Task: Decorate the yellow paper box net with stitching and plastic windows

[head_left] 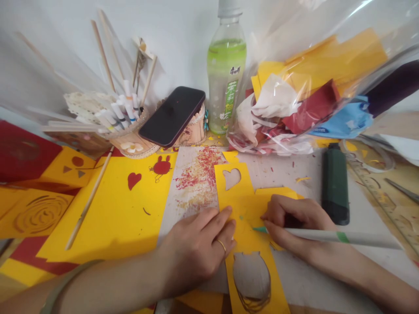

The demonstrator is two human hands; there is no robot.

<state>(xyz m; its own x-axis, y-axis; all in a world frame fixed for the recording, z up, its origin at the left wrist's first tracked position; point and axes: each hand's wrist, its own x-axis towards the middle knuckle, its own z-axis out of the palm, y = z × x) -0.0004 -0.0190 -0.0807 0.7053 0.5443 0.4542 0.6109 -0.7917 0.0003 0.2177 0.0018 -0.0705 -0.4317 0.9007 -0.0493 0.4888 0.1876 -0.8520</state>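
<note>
My left hand (203,240) wears a ring and rests on a strip of yellow paper (247,209), its fingers laid over the strip's left edge. The strip has a heart-like cut-out near the top and a large round one near the bottom. My right hand (294,222) grips a white marker pen with a green tip (356,235), which points left at the strip's middle. A small green mark shows on the paper close to the tip. Another yellow paper piece (281,192) lies partly under my right hand.
A dark green box cutter (335,183) and a clear ruler (376,196) lie right. Behind stand a bottle (227,83), a phone (173,115) on wooden holders and a plastic bag of scraps (294,100). Left, a wooden stick (90,200) crosses yellow sheets (131,218).
</note>
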